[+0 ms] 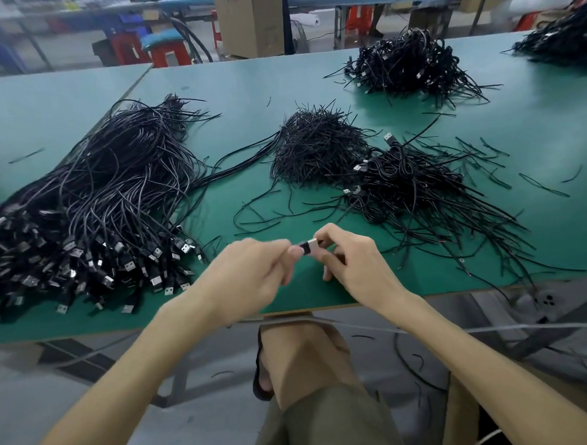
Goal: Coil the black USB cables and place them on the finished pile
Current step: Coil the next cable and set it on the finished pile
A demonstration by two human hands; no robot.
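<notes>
Judging from the heaps on the green table (245,99), the job is far from over. A big heap of loose cables (90,205) lies on the left, its strands uncoiled and its plugs crowded toward the near edge; it is by far the largest mass in view. Right of the middle sits a smaller pile of coiled cables (416,188), which I take to be the finished pile, with a mound of short ties (319,149) touching its far-left side. A further pile (406,63) lies well back, too tangled at this range to say whether it is coiled. So some cables look done, and most appear to remain.

One cable is in hand now. Both forearms reach forward over the near edge of the table, and the hands meet just above it, between the loose heap and the coiled pile. The left hand (250,272) has its fingers curled, thumb and fingertips pinching the black end of a plug (307,247). The right hand (353,261) pinches the metal end of the same plug, its other fingers bent underneath. The plug lies roughly level between them. Its cord is hidden, so I cannot tell whether coiling has begun.
</notes>
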